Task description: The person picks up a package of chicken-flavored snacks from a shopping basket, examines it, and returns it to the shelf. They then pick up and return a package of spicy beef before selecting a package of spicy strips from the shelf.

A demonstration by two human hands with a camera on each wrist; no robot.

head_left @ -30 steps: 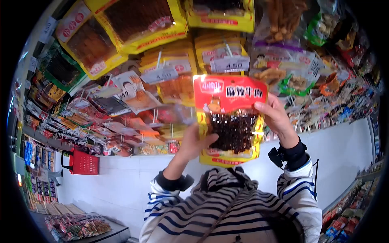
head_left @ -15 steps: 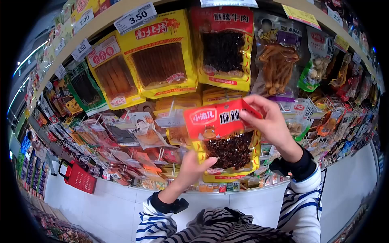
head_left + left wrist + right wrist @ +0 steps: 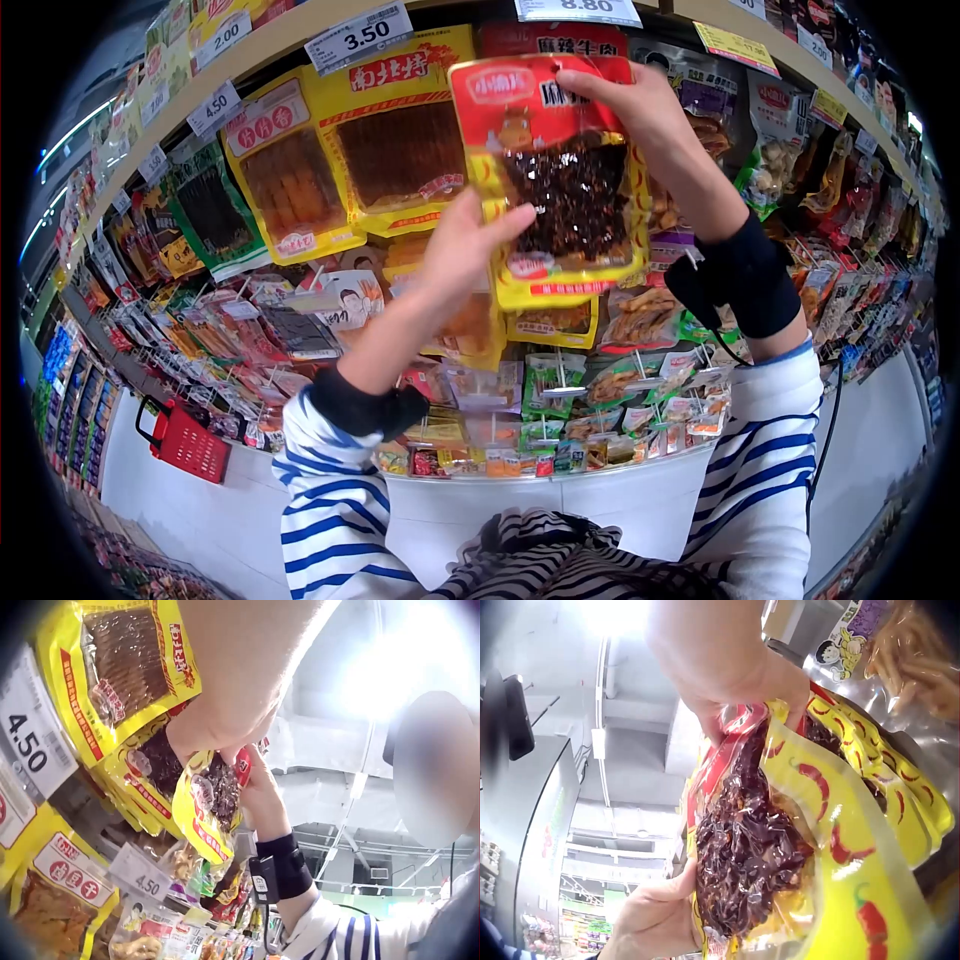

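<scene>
While the left hand (image 3: 458,248) and right hand (image 3: 645,108) pinch the packet (image 3: 570,200), it sits higher than before; price tags (image 3: 358,38) read 3.50, 8.80.

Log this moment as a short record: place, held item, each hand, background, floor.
Place: store aisle, beside a rack of hanging snack packets
Held item: red-and-yellow packet, dark contents behind a clear window
Right hand: grips the packet's top, thumb in front
Left hand: pinches its left edge, thumb in front
Background: similar red-topped packet; 3.50 price tag
Floor: red basket
</scene>
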